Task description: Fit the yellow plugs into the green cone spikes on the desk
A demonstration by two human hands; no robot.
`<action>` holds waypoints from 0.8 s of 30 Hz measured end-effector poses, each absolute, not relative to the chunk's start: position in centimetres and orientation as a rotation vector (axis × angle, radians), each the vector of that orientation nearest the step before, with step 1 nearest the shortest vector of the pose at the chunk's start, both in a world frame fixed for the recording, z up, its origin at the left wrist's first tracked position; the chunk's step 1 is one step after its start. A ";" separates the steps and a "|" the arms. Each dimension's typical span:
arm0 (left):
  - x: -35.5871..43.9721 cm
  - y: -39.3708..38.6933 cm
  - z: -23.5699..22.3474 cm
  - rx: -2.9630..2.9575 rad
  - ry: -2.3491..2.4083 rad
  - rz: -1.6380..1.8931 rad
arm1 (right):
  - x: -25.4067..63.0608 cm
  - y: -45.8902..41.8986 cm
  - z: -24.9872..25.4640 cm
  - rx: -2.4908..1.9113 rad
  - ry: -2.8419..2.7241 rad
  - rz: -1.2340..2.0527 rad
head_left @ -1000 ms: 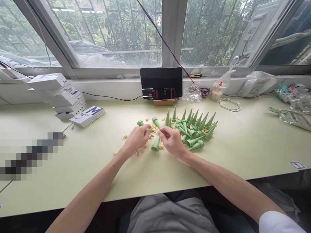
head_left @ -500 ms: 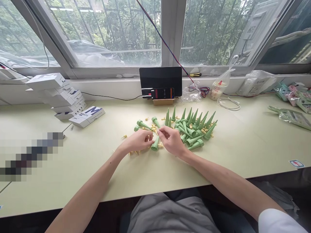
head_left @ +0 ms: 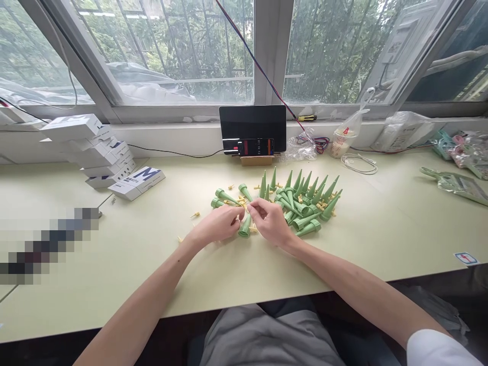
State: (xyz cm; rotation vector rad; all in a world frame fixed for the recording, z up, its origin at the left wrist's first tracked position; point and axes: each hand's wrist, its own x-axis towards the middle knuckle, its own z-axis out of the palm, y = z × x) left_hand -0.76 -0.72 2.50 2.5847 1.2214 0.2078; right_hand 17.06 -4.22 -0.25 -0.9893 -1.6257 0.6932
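Observation:
My left hand (head_left: 219, 222) is closed, its fingertips beside those of my right hand (head_left: 269, 221). The right thumb and index finger pinch together; what either hand holds is too small or hidden to make out. Small yellow plastic fittings (head_left: 244, 201) show right at the fingertips. Below them, between the hands, lies a green ribbed-capped cone spike (head_left: 244, 227), its open end toward me. Other green spikes (head_left: 224, 195) lie just beyond my left hand. To the right of my right hand is a cluster of green spikes (head_left: 301, 208), some upright on their caps and others on their sides.
A black tablet (head_left: 252, 122) and a phone (head_left: 256, 146) stand at the back. White boxes (head_left: 102, 147) are stacked at the left, with one box (head_left: 137, 183) lying in front. A bagged cup (head_left: 343, 140), a white cable (head_left: 359, 163) and packaged green items (head_left: 457, 185) are at the right.
My left hand has shifted slightly up and right, closer to my right fingertips. My right hand stays almost in place, still pinching.

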 end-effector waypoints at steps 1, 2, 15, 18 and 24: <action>-0.7 -0.7 2.5 2.593 1.240 0.227 | 17.1 -4.2 -0.3 -0.993 -1.626 0.693; -0.7 -0.7 2.4 2.598 1.265 0.259 | 17.1 -4.2 -0.3 -0.997 -1.628 0.694; 0.1 -0.5 1.3 2.470 1.278 0.952 | 17.1 -4.3 -0.2 -1.031 -1.732 0.741; 0.3 -0.7 1.1 2.446 1.249 1.047 | 17.1 -4.3 -0.2 -1.038 -1.740 0.749; 0.7 -1.1 0.7 2.417 1.212 1.163 | 17.0 -4.3 -0.4 -1.024 -1.732 0.761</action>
